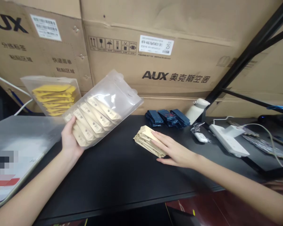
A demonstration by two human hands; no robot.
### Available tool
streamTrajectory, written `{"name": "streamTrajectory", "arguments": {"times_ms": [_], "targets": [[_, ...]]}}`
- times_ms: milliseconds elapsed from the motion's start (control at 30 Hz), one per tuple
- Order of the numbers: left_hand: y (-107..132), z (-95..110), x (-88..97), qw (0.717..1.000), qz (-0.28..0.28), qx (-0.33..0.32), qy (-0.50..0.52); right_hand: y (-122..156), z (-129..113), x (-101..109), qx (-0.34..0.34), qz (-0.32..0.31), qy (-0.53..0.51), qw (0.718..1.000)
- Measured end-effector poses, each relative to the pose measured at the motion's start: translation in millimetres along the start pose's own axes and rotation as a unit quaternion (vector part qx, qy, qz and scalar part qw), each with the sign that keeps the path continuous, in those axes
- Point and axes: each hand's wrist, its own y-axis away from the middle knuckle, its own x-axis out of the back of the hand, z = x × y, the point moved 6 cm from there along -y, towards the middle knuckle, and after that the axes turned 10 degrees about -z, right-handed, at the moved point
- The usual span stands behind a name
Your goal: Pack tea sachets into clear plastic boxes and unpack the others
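The left hand (69,142) has its fingers closed around the lower corner of a clear pouch (108,100). It holds the pouch tilted in the air, up and to the left of the stack of tan sachets (143,138) that lies near the middle of the black desk (122,179). The pouch carries a fanned row of the same tan sachets. The right hand (174,152) rests on the near right side of that stack, fingers stretched flat and together, pressing on the top sachet without closing round anything. The work in hand looks like gathering the loose stack, and doing it well seems to depend on that flat hand. The sachets are splayed at their far ends, so squaring them against the desk before thumb and fingers wrap the bundle would help, otherwise the lower ones may slide out. The pouch is gripped by one corner only, so its load can sag; a steadier hold nearer its top edge would probably serve better, though whether that edge is open cannot be told. Behind the stack to the right lie dark blue sachets (167,116), apart from it, with a white bottle (198,110) further right. Left of the stack, beyond the clear pouch, a second pouch of yellow sachets (53,95) leans against the cardboard boxes (179,25).
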Motion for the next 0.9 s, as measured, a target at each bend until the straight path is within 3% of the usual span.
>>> {"name": "streamTrajectory", "arguments": {"times_ms": [100,233,433,633,900], "targets": [[-0.8,1.8,0.7,1.0,0.0,-0.012,-0.001,-23.7,-0.7,-9.8,-0.071,0.044,0.025,0.996],[-2.9,3.7,2.0,1.0,0.002,-0.029,-0.012,-62.2,3.0,-10.9,-0.174,0.031,0.069,0.982],[-5.2,2.5,6.6,1.0,0.016,-0.015,-0.004,-98.6,39.7,-7.5,-0.273,0.009,0.134,0.953],[-9.8,0.6,8.3,1.0,-0.011,-0.007,-0.02,-107.5,80.3,-9.9,-0.306,0.007,0.128,0.943],[-5.4,-0.4,6.6,1.0,-0.005,0.011,-0.015,-97.9,87.3,-11.7,-0.329,0.02,0.085,0.94]]}}
